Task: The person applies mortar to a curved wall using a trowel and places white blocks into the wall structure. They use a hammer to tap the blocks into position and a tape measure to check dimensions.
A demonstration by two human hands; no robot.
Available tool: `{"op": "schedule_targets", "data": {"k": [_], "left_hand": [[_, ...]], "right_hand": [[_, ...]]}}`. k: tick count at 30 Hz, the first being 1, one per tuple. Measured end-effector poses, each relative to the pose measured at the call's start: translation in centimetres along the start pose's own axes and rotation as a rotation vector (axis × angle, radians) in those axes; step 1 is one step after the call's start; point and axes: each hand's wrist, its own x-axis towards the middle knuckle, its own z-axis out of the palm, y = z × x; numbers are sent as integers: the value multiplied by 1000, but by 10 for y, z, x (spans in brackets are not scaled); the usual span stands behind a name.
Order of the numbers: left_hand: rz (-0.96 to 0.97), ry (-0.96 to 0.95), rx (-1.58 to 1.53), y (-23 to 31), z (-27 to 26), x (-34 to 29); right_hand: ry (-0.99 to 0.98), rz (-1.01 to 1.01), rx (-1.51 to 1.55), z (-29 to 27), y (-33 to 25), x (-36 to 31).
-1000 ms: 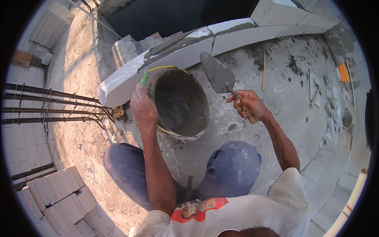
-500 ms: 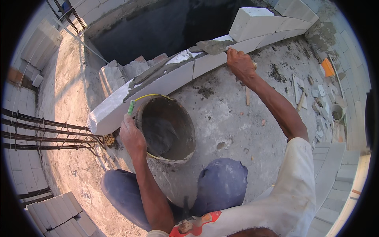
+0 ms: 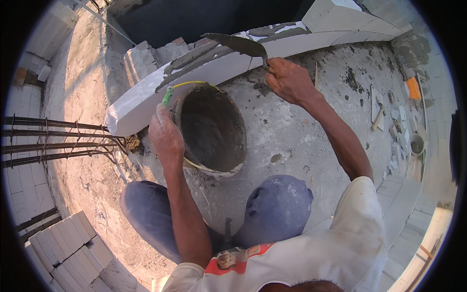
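Low white block wall [image 3: 233, 65] runs across the far side, grey mortar [image 3: 189, 59] smeared along its top. Rebar [image 3: 73, 145] pokes in from the left. Round bucket [image 3: 237, 131] sits on the floor, just on the near side of the wall. Trowel's [image 3: 238, 45] up by the wall top, can't tell if it's touching; right hand's [image 3: 292, 80] wrapped round its handle. Left hand's [image 3: 167, 136] at the bucket's left side, fingers closed on the yellow bail's [image 3: 194, 82] green grip [image 3: 168, 96].
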Motion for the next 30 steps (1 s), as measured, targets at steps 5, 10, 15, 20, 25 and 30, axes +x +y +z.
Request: {"op": "schedule_targets", "data": {"k": [5,10,15,20,25,30], "left_hand": [[50,-73,-28,13,4,-6],[92,-129,-36,12,0,-10],[108,-138,-81,11,5,-14],[128,-116,-69,7,5,-14],[153,-114,-78,10,3,-13],[153,-89,18,6,2,-9]], "right_hand": [[-282,68,180,-1,-31,-87],[-286,-205,-171,59,-68,-114],[-294,-404,-352,87,-88,-124],[-472,-468,-150,75,-94,-134],[-560,-351,433,78,-73,-142],[-707,243,874,81,-72,-173]]}}
